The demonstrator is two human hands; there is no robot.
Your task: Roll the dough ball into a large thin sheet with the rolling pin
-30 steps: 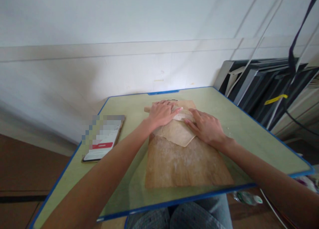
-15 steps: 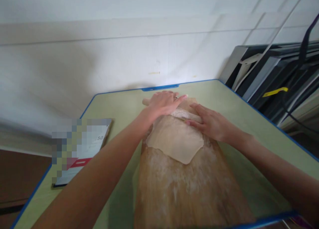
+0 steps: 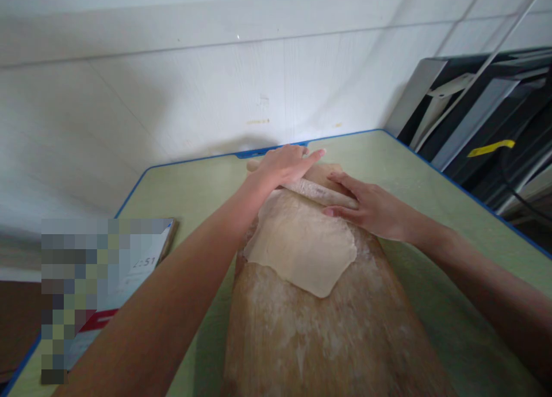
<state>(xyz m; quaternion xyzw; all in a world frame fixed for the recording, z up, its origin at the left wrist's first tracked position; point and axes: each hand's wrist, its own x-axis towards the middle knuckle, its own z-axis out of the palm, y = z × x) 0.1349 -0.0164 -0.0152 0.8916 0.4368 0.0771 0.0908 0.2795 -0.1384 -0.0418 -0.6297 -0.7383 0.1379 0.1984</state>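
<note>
A floury wooden rolling pin (image 3: pixel 317 193) lies slantwise across the far part of a thin, uneven sheet of dough (image 3: pixel 302 241). My left hand (image 3: pixel 287 164) presses down over the pin's left part, its thumb stretched to the right. At the right end, my right hand (image 3: pixel 364 204) grips the pin, thumb on the near side and fingers on the far side. The dough lies flat on a flour-dusted wooden board (image 3: pixel 328 345), with its near edge pointed. My left hand hides part of the pin.
The board rests on a pale green table (image 3: pixel 194 190) with a blue edge, against a white wall (image 3: pixel 207 98). At left lies a partly blurred tablet-like device (image 3: pixel 140 270). Dark flat panels and a yellow strap (image 3: pixel 491 148) stand beyond the table's right edge.
Both hands have pushed the rolling pin slightly farther from me, and more of the dough shows on its near side. The camera view has also shifted a little.
</note>
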